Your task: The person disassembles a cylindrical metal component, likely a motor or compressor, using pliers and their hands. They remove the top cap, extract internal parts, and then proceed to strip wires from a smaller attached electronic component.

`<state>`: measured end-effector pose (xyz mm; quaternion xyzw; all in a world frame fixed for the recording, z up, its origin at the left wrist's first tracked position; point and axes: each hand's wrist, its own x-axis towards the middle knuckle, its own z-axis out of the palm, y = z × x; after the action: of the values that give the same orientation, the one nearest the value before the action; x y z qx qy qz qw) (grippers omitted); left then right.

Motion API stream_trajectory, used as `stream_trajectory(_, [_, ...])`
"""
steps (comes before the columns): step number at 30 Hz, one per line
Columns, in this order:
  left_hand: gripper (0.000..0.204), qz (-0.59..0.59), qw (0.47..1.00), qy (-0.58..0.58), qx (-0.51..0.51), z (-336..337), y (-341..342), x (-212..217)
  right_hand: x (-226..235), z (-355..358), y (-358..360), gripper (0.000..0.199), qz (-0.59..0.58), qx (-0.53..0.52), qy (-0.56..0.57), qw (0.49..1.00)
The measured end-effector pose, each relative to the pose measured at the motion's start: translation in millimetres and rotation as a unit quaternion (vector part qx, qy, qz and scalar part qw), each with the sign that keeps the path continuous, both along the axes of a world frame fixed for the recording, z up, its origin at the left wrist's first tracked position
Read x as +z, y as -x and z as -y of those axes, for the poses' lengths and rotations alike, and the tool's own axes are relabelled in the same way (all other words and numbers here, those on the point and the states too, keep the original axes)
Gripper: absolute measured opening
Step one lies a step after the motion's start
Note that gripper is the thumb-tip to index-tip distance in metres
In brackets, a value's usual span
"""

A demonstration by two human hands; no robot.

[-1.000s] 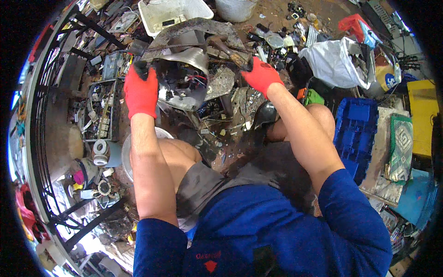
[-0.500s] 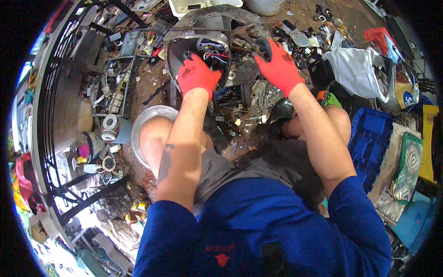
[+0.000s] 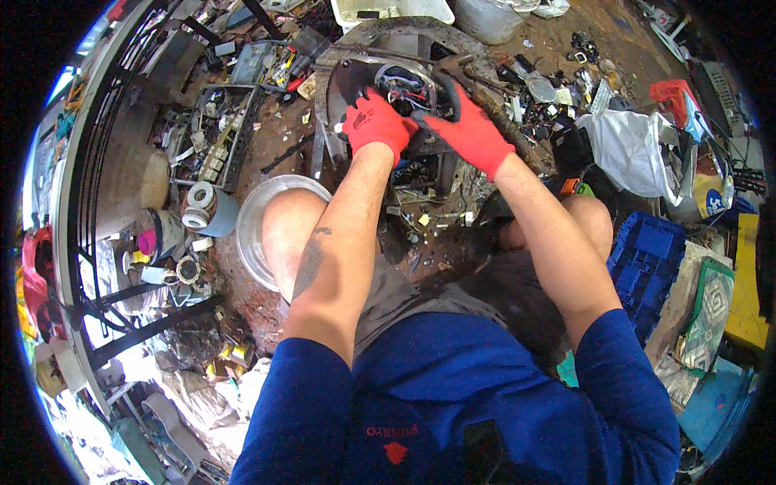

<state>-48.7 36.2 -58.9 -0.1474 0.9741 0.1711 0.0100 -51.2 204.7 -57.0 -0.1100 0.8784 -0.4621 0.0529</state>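
My left hand [image 3: 378, 128], in a red glove with dark fingers, is closed on the near side of a dark, rounded appliance housing [image 3: 343, 82]. Coloured wires [image 3: 410, 86] show inside the housing's open face. At the right edge of the housing is my right hand [image 3: 477, 136], gloved the same way. Its thumb and fingers are spread apart, and nothing shows between them but that edge; whether they press on it I cannot tell. Under the housing is a worn, dark work block [image 3: 376, 36] with metal pieces on it.
A white tub [image 3: 388, 11] stands beyond the block. To the left lies a grey crate [image 3: 230, 166] of small parts, near a black metal rack [image 3: 81, 202]. Scrap litters the ground. On the right are a white sack [image 3: 630, 153] and a blue plastic tray [image 3: 647, 267].
My right hand has moved left, from apart to the housing's right edge. My left hand keeps its hold. The whole view has shifted slightly.
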Motion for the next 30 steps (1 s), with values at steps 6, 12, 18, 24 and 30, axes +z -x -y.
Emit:
stream_trajectory(6, [0.067,-0.023,0.938,-0.345,-0.040,55,38,-38,1,13,-7,0.074,0.005,0.017,0.054,0.998])
stream_trajectory(12, [0.076,-0.037,0.990,-0.134,-0.035,22,20,-31,-6,7,-8,0.077,0.046,0.023,0.032,0.998])
stream_trajectory(18, [0.086,0.027,0.998,-0.041,-0.044,-12,-1,8,-9,1,-18,0.080,0.032,0.000,0.000,0.999])
stream_trajectory(24, [0.080,0.011,0.904,-0.427,-0.005,51,27,-34,0,19,-8,0.075,0.050,0.059,0.076,0.994])
stream_trajectory(30, [0.077,-0.047,0.995,-0.034,-0.084,-2,-7,6,-32,12,-12,0.069,0.064,-0.022,0.046,0.997])
